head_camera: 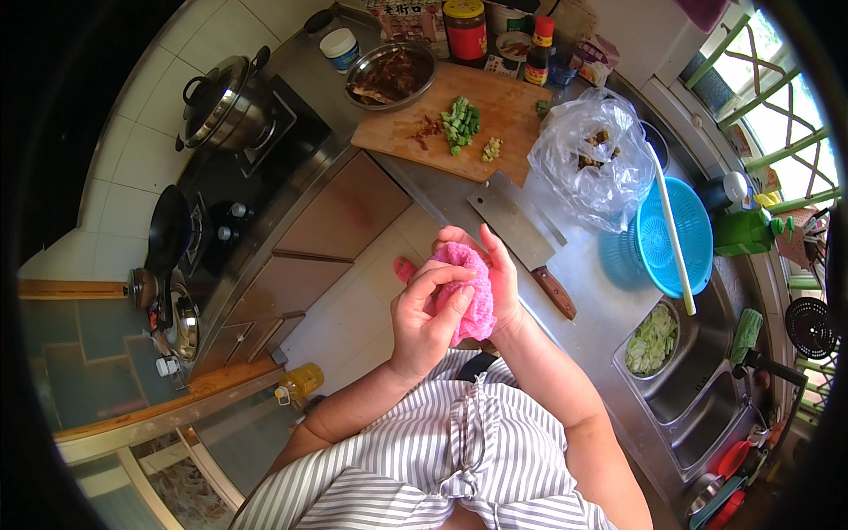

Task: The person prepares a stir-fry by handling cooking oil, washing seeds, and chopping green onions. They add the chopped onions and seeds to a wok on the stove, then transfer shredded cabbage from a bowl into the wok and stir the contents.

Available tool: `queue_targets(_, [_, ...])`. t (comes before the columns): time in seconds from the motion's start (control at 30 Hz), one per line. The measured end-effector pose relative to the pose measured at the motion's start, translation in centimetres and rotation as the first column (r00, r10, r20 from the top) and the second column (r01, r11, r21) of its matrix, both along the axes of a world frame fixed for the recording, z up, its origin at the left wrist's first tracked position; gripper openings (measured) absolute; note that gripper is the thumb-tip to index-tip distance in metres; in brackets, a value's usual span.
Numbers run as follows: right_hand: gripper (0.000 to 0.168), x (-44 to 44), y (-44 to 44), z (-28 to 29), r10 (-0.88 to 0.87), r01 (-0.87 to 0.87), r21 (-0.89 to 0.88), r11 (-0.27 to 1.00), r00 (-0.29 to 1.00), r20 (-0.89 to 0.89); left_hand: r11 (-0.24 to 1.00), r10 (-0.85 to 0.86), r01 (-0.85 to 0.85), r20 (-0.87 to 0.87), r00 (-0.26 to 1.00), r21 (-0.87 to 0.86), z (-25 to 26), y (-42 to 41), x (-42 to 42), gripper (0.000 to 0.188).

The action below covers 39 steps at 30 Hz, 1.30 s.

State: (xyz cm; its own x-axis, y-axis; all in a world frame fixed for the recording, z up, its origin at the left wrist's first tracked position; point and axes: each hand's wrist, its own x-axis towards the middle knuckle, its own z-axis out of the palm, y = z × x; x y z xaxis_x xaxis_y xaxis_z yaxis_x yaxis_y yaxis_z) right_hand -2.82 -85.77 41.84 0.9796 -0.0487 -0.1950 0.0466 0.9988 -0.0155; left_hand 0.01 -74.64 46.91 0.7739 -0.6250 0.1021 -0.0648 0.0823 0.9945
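Close in front of my striped apron, both hands are around a crumpled pink cloth (pixel 478 318). My left hand (pixel 424 311) pinches the cloth from the near side, thumb and fingers pressed into it. Behind it, my right hand (pixel 505 285) cups the cloth, with its fingertips pointing away from me; part of that palm is hidden. A cleaver (pixel 513 218) with a wooden handle lies on the metal counter just beyond my right hand. Past it is a wooden cutting board (pixel 397 136) bearing chopped green vegetable (pixel 460 124) and a small pile of minced pale bits (pixel 491 150).
A metal bowl of dark food (pixel 391 76) rests at the board's edge. To the right are a plastic bag (pixel 563 165), a blue colander (pixel 672 232) with a white stick across it, and a double sink (pixel 689 404). A pot (pixel 228 112) and wok (pixel 169 228) stand on the stove.
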Motion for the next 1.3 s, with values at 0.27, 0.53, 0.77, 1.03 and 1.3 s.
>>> queue_targets(0.27, [0.030,0.4,-0.7,1.3,-0.257,0.227,-0.733,0.641,0.964,0.073,1.000,0.008,-0.008,-0.068,0.998,-0.009,-0.1,0.9,0.3,0.013])
queue_targets(0.53, [0.046,0.8,-0.5,1.1,-0.208,0.292,-0.634,0.716,0.956,0.206,0.997,-0.030,0.023,-0.107,0.994,-0.069,0.1,1.4,0.1,0.014])
queue_targets(0.77, [0.051,0.6,-0.8,1.5,-0.227,0.306,-0.720,0.624,0.952,0.207,0.996,-0.040,0.030,-0.111,0.993,-0.085,0.1,1.5,0.1,0.014])
queue_targets(1.03, [0.056,0.5,-0.5,2.3,-0.283,0.287,-0.811,0.509,0.946,0.157,0.996,-0.023,0.011,-0.132,0.991,-0.088,-0.2,1.5,0.1,0.013])
queue_targets(1.3, [0.039,0.4,-0.7,1.4,-0.474,-0.210,-0.794,-0.570,0.874,0.109,0.982,0.131,-0.136,0.043,0.990,0.134,-2.0,1.2,0.2,0.014])
